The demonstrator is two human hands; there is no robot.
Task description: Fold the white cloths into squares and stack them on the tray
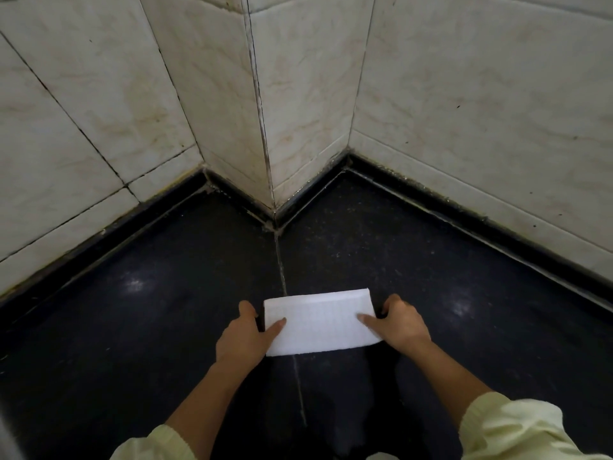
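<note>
White cloth (320, 322), folded into a wide rectangle, sits low in the middle of the head view over a dark speckled surface (159, 313), with its long sides running left to right and its right end tipped slightly away from the person. It lies across a pale seam line (300, 393) that runs down the dark surface toward the camera. The cloth's top face shows a faint grid-like weave. Whether it rests flat on the surface or is raised a little off it cannot be told. The left hand (243, 336) grips the cloth's left short edge: its thumb (278, 325) lies on top of the cloth near the lower left corner, while the other fingers are curled down at the edge, their tips hidden. The right hand (403, 325) holds the right short edge in the same manner, with its thumb (368, 322) stretched over the top face and its fingers bent round the end of the cloth. Both hands are narrowly closed, pinching the fabric rather than spread over it. Pale yellow sleeves (517, 426) cover the forearms at the bottom of the view. Behind the surface rise stained cream wall tiles (99, 101), which meet in a jutting corner (265, 154) straight ahead.
</note>
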